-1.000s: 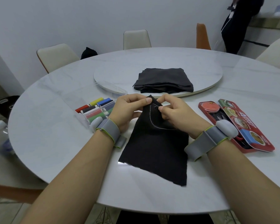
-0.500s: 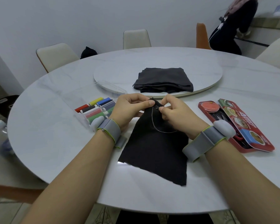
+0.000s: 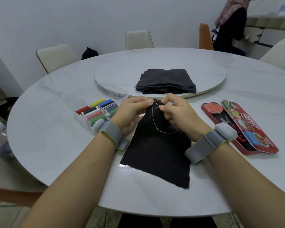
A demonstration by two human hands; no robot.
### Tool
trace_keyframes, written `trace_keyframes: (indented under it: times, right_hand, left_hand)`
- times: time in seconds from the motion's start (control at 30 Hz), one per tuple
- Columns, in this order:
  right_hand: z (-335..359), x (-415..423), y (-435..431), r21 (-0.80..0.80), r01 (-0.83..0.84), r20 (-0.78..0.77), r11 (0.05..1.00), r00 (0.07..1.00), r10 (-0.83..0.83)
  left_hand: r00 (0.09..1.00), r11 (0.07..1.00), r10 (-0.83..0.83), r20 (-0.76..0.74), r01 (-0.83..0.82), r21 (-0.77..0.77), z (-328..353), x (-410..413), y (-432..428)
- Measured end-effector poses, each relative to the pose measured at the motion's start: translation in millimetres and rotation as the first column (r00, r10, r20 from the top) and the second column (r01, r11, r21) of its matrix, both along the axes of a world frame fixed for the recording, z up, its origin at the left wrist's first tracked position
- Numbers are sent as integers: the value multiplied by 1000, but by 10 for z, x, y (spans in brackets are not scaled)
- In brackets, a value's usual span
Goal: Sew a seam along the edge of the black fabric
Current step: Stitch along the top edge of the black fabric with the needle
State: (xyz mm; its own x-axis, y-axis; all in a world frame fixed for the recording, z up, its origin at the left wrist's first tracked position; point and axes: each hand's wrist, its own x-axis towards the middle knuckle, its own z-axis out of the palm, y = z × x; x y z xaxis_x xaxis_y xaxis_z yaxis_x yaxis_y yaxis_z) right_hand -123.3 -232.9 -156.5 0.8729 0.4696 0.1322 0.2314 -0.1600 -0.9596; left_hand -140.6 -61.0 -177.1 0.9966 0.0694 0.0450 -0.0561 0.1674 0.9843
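Head view: the fabric [image 3: 156, 155] lies on the near part of the round white table [image 3: 56, 145], its lower end flat and close to the table's front edge, its upper end lifted between both hands. The left hand [image 3: 132, 112] pinches the upper edge between thumb and forefinger, the other fingers curled beneath. The right hand [image 3: 176, 112] meets it at the same edge, fingers curled, thumb and forefinger tips closed on a thin needle [image 3: 157, 105], which is small and hard to make out. A pale thread [image 3: 155, 125] runs from that spot down in a loop over the fabric towards the right wrist. Each wrist wears a grey band [image 3: 112, 132]. Just left of the left hand stands a clear box [image 3: 120, 94] with coloured spools [image 3: 97, 111] in it. To the right of the right hand, apart from it, lies an open red tin [image 3: 247, 129]. Beyond the hands a turntable [image 3: 212, 74] holds a folded dark cloth [image 3: 166, 81]. Pale chairs [image 3: 138, 39] stand round the far side, and a person [image 3: 229, 30] in dark clothes is at the far right
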Motion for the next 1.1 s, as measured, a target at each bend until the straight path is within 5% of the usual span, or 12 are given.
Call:
trace_keyframes:
  times: [0.27, 0.5, 0.73, 1.1]
  right_hand:
    - [-111, -25, 75, 36, 68, 152, 997, 986, -73]
    - [-142, 4, 70, 29, 54, 244, 998, 968, -59]
    - [-158, 123, -45, -112, 121, 464, 986, 884, -56]
    - [-177, 119, -23, -165, 249, 734, 954, 677, -50]
  left_hand:
    - [986, 984, -167, -3, 166, -58, -81, 21, 11]
    - [993, 996, -94, 66, 94, 8, -63, 6, -24]
    - [997, 997, 8, 80, -2, -73, -20, 18, 67]
    - [997, 997, -39, 74, 34, 64, -49, 18, 24]
